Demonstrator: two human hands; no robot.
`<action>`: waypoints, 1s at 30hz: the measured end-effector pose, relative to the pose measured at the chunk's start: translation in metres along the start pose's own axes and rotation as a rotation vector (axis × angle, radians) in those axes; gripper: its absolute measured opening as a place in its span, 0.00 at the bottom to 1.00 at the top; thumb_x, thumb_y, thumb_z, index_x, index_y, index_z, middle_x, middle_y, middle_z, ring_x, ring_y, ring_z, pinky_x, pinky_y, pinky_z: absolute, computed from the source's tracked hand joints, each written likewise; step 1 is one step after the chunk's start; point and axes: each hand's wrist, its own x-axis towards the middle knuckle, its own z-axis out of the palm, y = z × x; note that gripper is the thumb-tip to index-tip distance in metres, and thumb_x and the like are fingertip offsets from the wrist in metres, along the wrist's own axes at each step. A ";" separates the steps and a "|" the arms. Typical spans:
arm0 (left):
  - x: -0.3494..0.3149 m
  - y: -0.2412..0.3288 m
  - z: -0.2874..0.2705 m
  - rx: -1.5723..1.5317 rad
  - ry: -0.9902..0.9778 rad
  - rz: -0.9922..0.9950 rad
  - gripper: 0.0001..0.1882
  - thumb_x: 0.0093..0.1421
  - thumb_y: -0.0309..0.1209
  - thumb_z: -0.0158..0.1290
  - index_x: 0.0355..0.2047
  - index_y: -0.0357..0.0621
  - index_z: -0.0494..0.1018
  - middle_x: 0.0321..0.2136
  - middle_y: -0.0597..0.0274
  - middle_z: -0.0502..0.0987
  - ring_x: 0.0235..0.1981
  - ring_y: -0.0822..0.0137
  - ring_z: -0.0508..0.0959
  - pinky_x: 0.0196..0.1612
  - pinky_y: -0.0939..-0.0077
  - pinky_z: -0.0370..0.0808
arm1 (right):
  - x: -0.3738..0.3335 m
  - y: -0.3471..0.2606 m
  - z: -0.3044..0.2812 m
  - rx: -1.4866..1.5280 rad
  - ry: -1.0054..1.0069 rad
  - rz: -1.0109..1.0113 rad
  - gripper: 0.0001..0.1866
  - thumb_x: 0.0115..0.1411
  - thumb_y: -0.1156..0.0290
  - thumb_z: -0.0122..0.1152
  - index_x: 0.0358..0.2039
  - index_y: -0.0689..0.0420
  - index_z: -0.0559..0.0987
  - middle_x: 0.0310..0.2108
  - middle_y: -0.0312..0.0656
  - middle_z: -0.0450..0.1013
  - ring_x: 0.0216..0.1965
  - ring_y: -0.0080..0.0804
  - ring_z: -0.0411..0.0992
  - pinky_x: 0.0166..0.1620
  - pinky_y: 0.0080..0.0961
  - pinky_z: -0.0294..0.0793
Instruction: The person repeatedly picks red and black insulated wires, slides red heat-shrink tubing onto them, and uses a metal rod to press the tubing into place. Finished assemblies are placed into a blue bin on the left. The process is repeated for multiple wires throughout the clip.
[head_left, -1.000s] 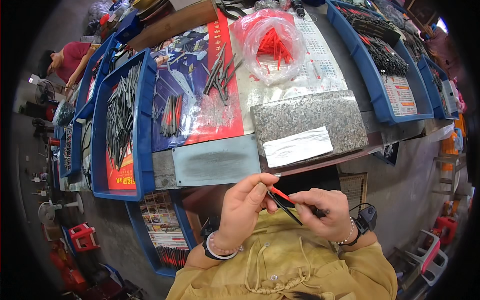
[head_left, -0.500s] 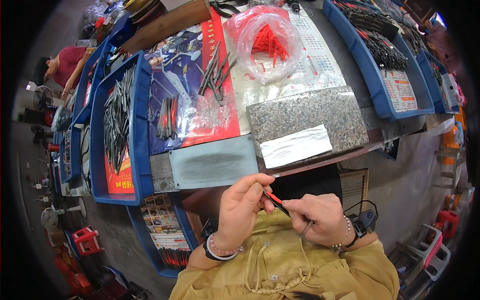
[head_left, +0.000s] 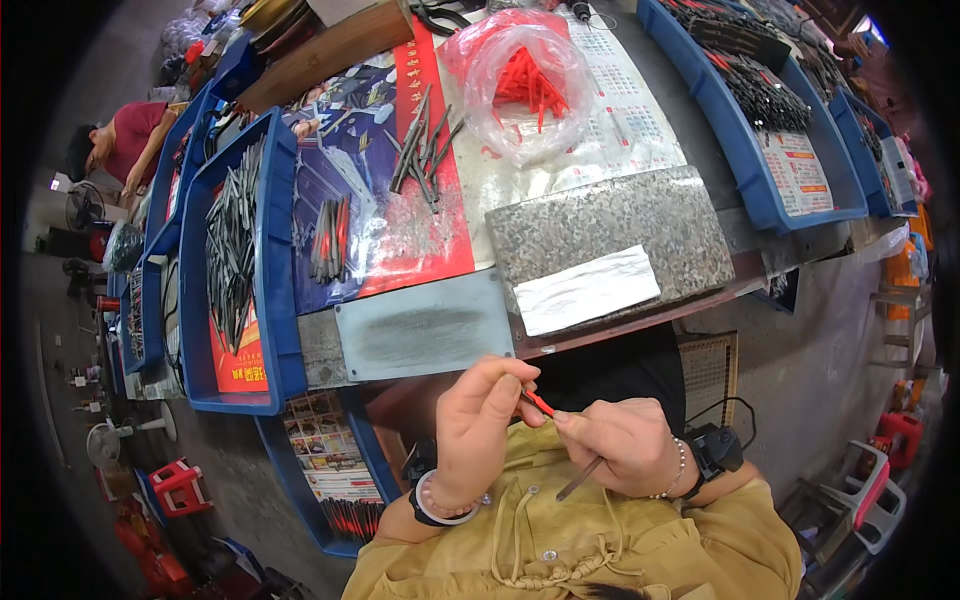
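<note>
Left hand (head_left: 478,425) and right hand (head_left: 628,440) both grasping: fingertips pinch opposite ends of slim red-and-black piece (head_left: 540,404), between them, in front of the torso. Right also grips thin grey rod (head_left: 578,480), jutting below it. Piece looks light, stiff, probably smooth, bit slippery; best pinched near both ends. Granite slab (head_left: 610,218) on counter (head_left: 325,352), beyond the hands.

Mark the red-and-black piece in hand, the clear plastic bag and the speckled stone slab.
Red-and-black piece (head_left: 540,403): head view, on its red section.
Clear plastic bag (head_left: 525,148): head view, on its near wall.
Speckled stone slab (head_left: 612,218): head view, on its bare top.
</note>
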 end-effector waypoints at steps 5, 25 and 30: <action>-0.001 0.009 -0.004 0.055 -0.059 -0.049 0.10 0.70 0.25 0.47 0.41 0.29 0.75 0.37 0.57 0.74 0.31 0.71 0.79 0.36 0.81 0.77 | -0.001 0.010 -0.015 -0.118 -0.060 -0.163 0.17 0.45 0.78 0.67 0.39 0.61 0.81 0.19 0.35 0.68 0.15 0.27 0.68 0.17 0.22 0.65; 0.028 0.046 -0.030 0.583 -0.469 -0.270 0.15 0.71 0.34 0.48 0.39 0.35 0.79 0.21 0.73 0.70 0.22 0.82 0.64 0.25 0.83 0.61 | 0.028 0.031 -0.059 -0.213 -0.075 -0.108 0.14 0.57 0.65 0.64 0.39 0.62 0.80 0.30 0.41 0.76 0.23 0.31 0.74 0.24 0.24 0.73; 0.058 0.049 -0.039 0.715 -0.348 -0.240 0.15 0.68 0.32 0.48 0.35 0.31 0.78 0.27 0.58 0.80 0.32 0.74 0.76 0.39 0.75 0.73 | 0.037 0.033 -0.068 0.239 0.220 0.079 0.17 0.68 0.61 0.54 0.40 0.63 0.81 0.33 0.49 0.78 0.29 0.34 0.75 0.34 0.28 0.75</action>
